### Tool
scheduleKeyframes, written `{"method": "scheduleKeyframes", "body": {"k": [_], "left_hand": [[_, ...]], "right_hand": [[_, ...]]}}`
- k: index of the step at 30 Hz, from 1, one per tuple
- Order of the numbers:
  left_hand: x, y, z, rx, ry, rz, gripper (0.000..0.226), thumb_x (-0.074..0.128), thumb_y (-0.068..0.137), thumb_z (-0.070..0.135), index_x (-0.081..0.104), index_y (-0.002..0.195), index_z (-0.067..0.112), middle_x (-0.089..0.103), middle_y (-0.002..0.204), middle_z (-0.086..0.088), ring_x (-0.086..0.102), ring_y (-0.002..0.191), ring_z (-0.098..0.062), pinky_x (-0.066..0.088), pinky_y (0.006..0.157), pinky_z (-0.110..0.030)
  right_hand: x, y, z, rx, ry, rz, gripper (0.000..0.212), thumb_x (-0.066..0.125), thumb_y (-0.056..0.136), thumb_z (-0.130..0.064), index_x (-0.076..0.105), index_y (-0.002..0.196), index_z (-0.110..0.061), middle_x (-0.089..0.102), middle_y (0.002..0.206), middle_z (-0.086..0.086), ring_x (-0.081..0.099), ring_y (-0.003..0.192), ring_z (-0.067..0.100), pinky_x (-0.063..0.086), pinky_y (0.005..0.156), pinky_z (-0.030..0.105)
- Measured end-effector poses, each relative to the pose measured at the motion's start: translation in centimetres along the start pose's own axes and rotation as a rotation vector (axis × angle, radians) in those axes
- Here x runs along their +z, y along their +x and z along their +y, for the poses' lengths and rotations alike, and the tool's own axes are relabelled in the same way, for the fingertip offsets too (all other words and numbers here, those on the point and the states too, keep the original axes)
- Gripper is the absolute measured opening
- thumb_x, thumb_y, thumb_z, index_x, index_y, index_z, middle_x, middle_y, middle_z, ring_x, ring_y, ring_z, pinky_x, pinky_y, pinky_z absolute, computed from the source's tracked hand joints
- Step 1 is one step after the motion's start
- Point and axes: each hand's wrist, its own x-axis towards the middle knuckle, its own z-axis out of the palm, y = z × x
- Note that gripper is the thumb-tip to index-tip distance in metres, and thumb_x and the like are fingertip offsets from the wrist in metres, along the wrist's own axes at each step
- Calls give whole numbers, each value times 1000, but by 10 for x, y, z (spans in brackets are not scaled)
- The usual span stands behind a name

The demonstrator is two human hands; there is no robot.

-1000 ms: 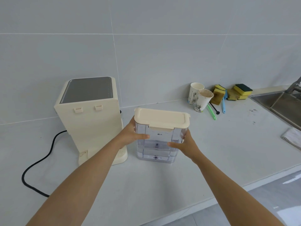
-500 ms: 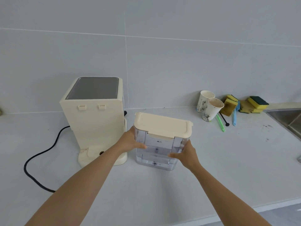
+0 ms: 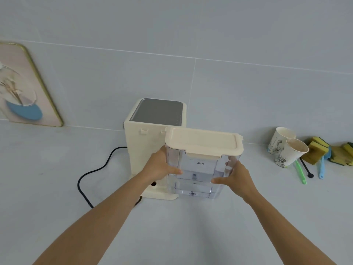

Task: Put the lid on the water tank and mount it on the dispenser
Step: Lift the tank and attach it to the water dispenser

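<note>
Grey tiles cover the wall, and a pale counter runs along below it. From the head view, a cream dispenser stands near the wall, its grey top facing up. A black cord loops from its left side across the counter toward the front. A framed picture leans on the wall far to the left, well apart from the dispenser, so the counter between them is bare.

The clear water tank is held just in front of the dispenser and a bit to its right. Its left edge covers part of the dispenser's front. The cream lid sits flat on top of the tank. I cannot tell if the tank's bottom touches the counter.

The left hand has its grip pressed on the tank's left side, thumb on the front. The right hand has its grip pressed on the tank's right side, thumb on the front too.

To the right, two paper cups stand near the wall. Beside them lie yellow sponges, a green stick and a blue brush. The counter in front of the arms is open and wide.
</note>
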Motion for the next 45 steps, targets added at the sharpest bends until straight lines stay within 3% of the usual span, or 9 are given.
{"method": "scheduleKeyframes", "body": {"k": [3, 6, 10, 13, 20, 24, 33, 40, 45], "left_hand": [[-24, 7, -4, -24, -22, 20, 65, 80, 68, 11, 47, 124, 9, 61, 103, -4, 55, 108, -23, 41, 83, -24], [-24, 5, -2, -39, -35, 32, 62, 80, 66, 9, 49, 120, 5, 63, 115, -15, 56, 114, -29, 41, 82, -25], [-24, 6, -4, -21, -50, 0, 66, 80, 67, 5, 48, 124, 12, 59, 97, 2, 55, 105, -17, 41, 88, -24], [-22, 7, -8, -59, -75, -7, 68, 80, 64, 2, 50, 124, 13, 62, 113, 1, 55, 110, -16, 42, 92, -26], [-26, 16, -14, -155, -114, -3, 71, 82, 58, -4, 54, 122, 7, 64, 123, -7, 57, 113, -21, 46, 94, -32], [-29, 25, -17, -161, -151, -3, 75, 80, 58, -8, 51, 126, 5, 59, 125, -3, 53, 116, -20, 45, 96, -33], [-28, 41, -25, -144, -158, -28, 71, 80, 55, -11, 56, 121, 3, 64, 122, -11, 58, 114, -26, 48, 98, -39], [-22, 42, -34, -147, -154, -57, 75, 81, 56, -10, 54, 124, 5, 62, 123, -7, 56, 116, -24, 46, 100, -37], [-19, 39, -37, -151, -154, -82, 63, 78, 61, -12, 54, 118, 4, 58, 101, 2, 52, 100, -16, 41, 84, -26]], "right_hand": [[10, 10, -20, -42, 0, -27, 95, 83, 60, -13, 29, 139, -9, 47, 139, 15, 44, 128, 29, 37, 92, 30], [7, 13, -18, -35, 17, -37, 96, 83, 60, -13, 29, 139, -7, 45, 141, 15, 43, 129, 29, 37, 95, 31], [12, 14, -17, -9, 49, -35, 86, 83, 59, -11, 39, 133, -9, 51, 135, 12, 47, 126, 30, 40, 90, 32], [19, 14, -12, -10, 84, -46, 73, 82, 58, -8, 48, 122, -14, 60, 115, 2, 55, 115, 27, 42, 84, 31], [30, 16, -14, -13, 143, -51, 80, 81, 57, -5, 46, 127, -20, 55, 112, -5, 52, 108, 19, 41, 86, 27], [34, 18, -16, -10, 157, -38, 81, 82, 57, -5, 44, 127, -19, 54, 111, -7, 48, 101, 13, 39, 82, 26], [41, 26, -10, 20, 171, 7, 79, 82, 57, -4, 46, 125, -19, 55, 107, -6, 51, 97, 16, 40, 79, 26], [49, 30, 2, 60, 177, 5, 84, 84, 54, -6, 44, 127, -18, 57, 122, 2, 52, 103, 19, 43, 82, 29], [55, 32, 12, 84, 176, 4, 88, 84, 53, -6, 43, 129, -18, 57, 129, 3, 54, 115, 25, 44, 85, 31]]}}
